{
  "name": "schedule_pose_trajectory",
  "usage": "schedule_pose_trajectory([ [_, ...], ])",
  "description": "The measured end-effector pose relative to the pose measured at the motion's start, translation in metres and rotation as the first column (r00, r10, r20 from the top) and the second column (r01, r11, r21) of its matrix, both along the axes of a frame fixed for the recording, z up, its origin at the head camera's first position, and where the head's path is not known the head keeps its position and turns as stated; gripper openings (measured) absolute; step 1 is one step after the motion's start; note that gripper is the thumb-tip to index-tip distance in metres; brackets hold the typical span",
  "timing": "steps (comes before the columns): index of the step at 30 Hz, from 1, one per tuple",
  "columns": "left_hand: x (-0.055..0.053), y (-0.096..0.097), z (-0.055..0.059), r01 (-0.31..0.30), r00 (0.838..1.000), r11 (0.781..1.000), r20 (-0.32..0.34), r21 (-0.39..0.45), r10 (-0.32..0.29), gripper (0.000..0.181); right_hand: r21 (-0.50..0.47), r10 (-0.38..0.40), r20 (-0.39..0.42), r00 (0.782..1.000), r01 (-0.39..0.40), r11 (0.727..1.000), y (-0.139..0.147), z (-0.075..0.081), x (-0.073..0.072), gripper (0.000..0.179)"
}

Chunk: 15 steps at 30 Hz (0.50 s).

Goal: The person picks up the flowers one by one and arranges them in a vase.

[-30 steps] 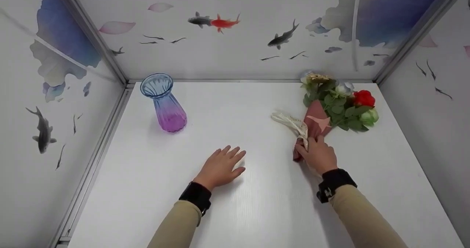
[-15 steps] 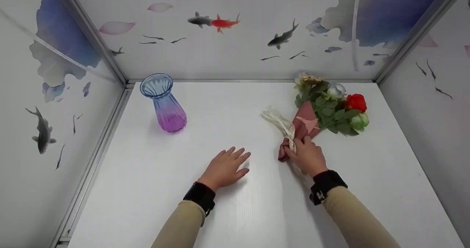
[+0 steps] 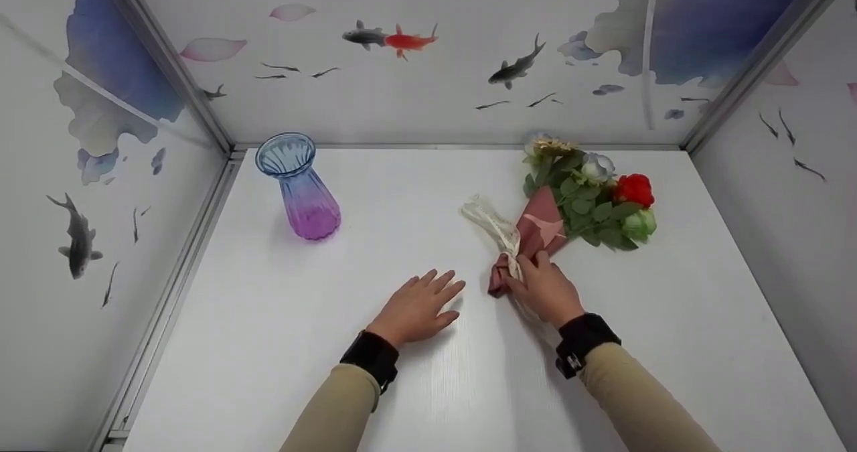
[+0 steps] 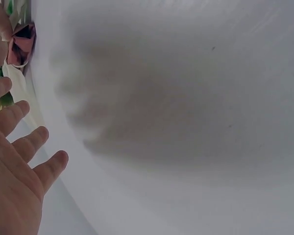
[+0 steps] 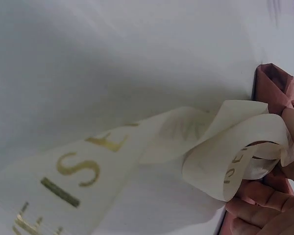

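A bouquet with red, green, pale blue and gold flowers lies on the table, its stem end wrapped in dusty-red paper. My right hand grips the wrapped stem end near the knot of a cream ribbon. In the right wrist view, gold letters show on the ribbon, and the fingers curl under the paper. My left hand hovers palm down just left of the wrapped end, fingers straight and spread. Apart from it, in the left wrist view, sits the paper end.
A ribbed glass vase, blue at the top and purple below, stands upright at the back left of the white table. Printed panels with fish enclose the back and sides, along metal rails.
My right hand has drawn the bouquet leftward across the table and slightly toward me. My left hand has shifted a little to the right. The vase has stayed in place.
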<state>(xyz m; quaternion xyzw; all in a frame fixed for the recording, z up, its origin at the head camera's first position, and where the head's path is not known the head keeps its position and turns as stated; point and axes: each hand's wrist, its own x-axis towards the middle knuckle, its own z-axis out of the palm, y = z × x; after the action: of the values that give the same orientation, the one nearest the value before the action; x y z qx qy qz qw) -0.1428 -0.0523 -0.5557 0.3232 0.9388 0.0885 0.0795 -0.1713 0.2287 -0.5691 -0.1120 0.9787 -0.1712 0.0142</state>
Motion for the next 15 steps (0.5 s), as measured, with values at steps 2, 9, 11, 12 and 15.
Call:
schedule_pose_trajectory([
  [2,0.0,0.001,0.0,0.006,1.0,1.0,0.012,-0.005,-0.006,0.056,-0.006,0.008,-0.007,1.0,-0.008,1.0,-0.003,0.0,0.001,0.047],
  [9,0.0,0.005,-0.003,0.026,0.999,1.0,0.031,-0.003,-0.025,0.057,-0.013,0.026,-0.014,1.0,-0.026,1.0,-0.011,-0.001,0.004,0.05],
  [11,0.0,0.005,-0.004,0.036,0.999,0.999,0.032,-0.001,-0.036,0.057,-0.015,0.032,-0.019,0.999,-0.032,0.999,-0.013,-0.002,0.005,0.051],
  [12,0.001,0.005,-0.005,0.04,0.999,0.999,0.032,0.001,-0.04,0.057,-0.019,0.037,-0.022,0.999,-0.037,0.999,-0.014,-0.002,0.005,0.051],
  [15,0.001,0.006,-0.006,0.046,0.998,0.999,0.052,0.011,-0.047,0.057,-0.028,0.05,-0.034,0.998,-0.051,0.998,-0.018,-0.003,0.005,0.049],
])
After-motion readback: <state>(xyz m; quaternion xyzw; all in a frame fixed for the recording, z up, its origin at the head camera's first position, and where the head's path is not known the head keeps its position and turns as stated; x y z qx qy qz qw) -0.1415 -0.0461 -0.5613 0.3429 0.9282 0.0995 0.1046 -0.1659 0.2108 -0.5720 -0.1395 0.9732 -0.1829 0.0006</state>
